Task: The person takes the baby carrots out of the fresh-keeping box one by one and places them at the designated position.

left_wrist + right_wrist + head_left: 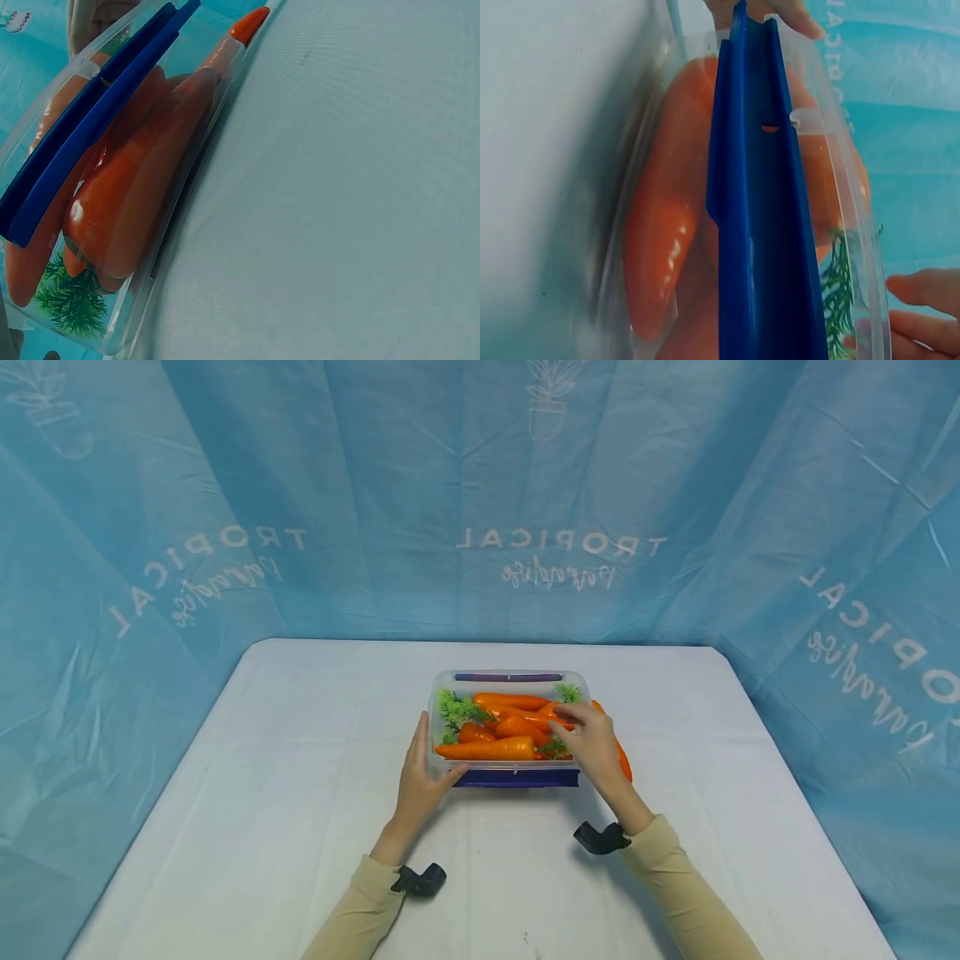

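While the box [495,767] runs left-right, one carrot [491,750] points left

Carrots [487,749] are super orange with green tops [456,708], clear tub [512,766] with blue clips [517,778], white table [225,818], blue curtain [390,460] with white lettering [562,541].

We have the box [495,766] on the counter [225,818], with carrots [491,749] and leaf sprigs [457,708] inside it, one front latch [517,779] along its near edge and one back latch [483,677] along its far edge. At the box's left side we see the left hand [422,785], over its right end the right hand [594,743], and just right of that end another carrot [625,766]. Behind the box, beyond the counter, we find the curtain [360,485].
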### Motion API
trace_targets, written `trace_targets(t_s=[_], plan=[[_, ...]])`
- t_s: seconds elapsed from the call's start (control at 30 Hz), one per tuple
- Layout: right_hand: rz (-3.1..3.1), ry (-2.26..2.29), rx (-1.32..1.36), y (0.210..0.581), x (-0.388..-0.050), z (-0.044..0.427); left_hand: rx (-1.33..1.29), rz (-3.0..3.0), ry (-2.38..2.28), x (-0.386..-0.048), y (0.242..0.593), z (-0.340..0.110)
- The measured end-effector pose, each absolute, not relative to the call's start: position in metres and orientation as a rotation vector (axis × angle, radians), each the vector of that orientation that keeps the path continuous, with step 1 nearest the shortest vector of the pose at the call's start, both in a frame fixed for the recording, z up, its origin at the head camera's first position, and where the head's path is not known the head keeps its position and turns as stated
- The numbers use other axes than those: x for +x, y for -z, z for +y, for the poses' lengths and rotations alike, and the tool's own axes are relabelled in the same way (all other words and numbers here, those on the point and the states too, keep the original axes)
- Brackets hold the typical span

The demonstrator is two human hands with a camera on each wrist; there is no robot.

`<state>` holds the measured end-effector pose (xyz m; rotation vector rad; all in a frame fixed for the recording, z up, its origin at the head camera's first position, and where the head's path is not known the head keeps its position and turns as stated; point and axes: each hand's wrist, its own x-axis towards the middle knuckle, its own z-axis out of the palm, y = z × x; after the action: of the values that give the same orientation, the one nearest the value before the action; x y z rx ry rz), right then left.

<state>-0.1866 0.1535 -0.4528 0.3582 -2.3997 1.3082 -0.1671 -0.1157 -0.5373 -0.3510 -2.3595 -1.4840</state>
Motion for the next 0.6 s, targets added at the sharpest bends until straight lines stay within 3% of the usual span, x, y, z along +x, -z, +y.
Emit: trace_targets(t_s=[0.6], plan=[[-2.499,-1.198,0.512,0.459,-0.187,0.137,-0.359,-2.352,1.461,-0.167,0.539,-0.116]])
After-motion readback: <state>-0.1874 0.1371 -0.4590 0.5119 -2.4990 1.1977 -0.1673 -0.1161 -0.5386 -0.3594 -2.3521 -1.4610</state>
